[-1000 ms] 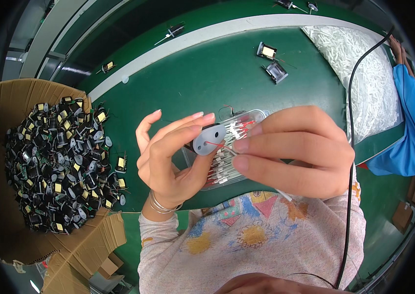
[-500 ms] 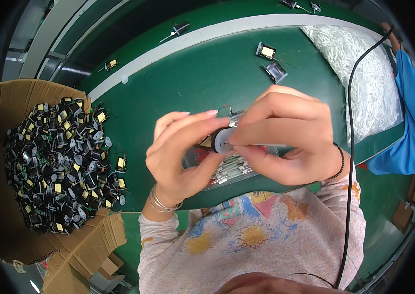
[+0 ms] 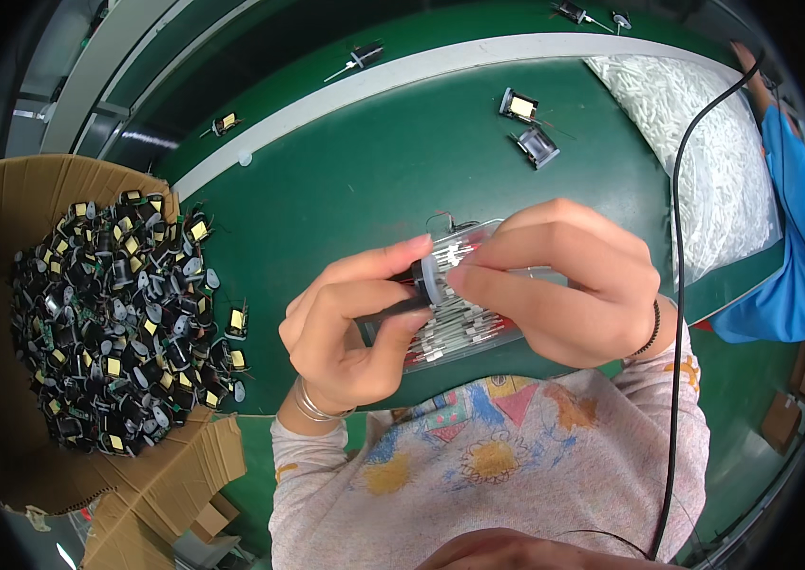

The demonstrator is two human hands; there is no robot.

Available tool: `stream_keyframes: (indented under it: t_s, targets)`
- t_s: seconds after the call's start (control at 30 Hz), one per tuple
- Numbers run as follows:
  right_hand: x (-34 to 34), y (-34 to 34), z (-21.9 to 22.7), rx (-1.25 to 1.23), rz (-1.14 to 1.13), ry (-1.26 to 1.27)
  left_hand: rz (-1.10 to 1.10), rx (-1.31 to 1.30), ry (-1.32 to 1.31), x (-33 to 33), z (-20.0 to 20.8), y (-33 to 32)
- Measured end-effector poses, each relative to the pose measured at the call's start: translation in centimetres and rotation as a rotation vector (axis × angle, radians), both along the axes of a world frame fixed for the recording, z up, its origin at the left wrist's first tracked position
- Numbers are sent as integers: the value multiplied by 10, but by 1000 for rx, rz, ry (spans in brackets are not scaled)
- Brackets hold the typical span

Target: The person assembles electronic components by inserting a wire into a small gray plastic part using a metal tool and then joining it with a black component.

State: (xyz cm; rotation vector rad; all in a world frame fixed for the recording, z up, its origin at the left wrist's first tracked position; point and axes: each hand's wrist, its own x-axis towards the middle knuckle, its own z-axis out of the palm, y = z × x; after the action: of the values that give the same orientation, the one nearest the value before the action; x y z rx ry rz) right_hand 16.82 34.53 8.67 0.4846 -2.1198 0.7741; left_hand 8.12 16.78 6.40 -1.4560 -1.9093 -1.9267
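My left hand (image 3: 350,328) grips a black cylindrical housing with a grey disc-shaped end (image 3: 431,281), held sideways between thumb and fingers. Thumb and forefinger of my right hand (image 3: 578,280) are pinched together close against the disc's face. Whatever they hold, if anything, is hidden. Under both hands lies a clear plastic tray (image 3: 509,334) full of thin rods with white ends (image 3: 450,332). A small dark part with thin wires (image 3: 460,227) shows at the tray's far edge.
A cardboard box (image 3: 65,171) at left holds many black housings (image 3: 113,323). Two housings (image 3: 519,104) (image 3: 537,147) lie farther back. Beyond a white rail (image 3: 402,65), a green belt carries several parts (image 3: 365,55). A bag of white pieces (image 3: 707,161), a black cable (image 3: 677,285) and another person's blue sleeve (image 3: 787,190) are at right.
My left hand has turned the housing, so its disc shows more edge-on. My right fingers have closed up and shifted slightly right. Parts on the belt have moved right.
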Motion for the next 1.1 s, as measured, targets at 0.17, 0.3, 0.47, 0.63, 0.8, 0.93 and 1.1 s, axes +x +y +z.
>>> stream_keyframes:
  t_s: [0.17,0.3,0.47,0.63,0.8,0.93,1.1]
  targets:
    - [-8,-6,-12,63,-29,185,41,12,-12,4,2,1]
    - [-9,-5,-12,-154,130,74,33,30,12,9,1,2]
    - [-11,-7,-18,-190,125,102,117,20,119,11,1,0]
    - [-26,-13,-8,-164,112,83,155,68,49,1,-1,2]
    - [-68,-9,-26,-313,140,0,223,112,76,-35,-3,10]
    - [-122,25,-60,-712,90,-426,361,-445,88,-89,-22,-7]
    - [-181,155,-109,-1309,-205,-405,1031,-1214,626,-126,-57,-104]
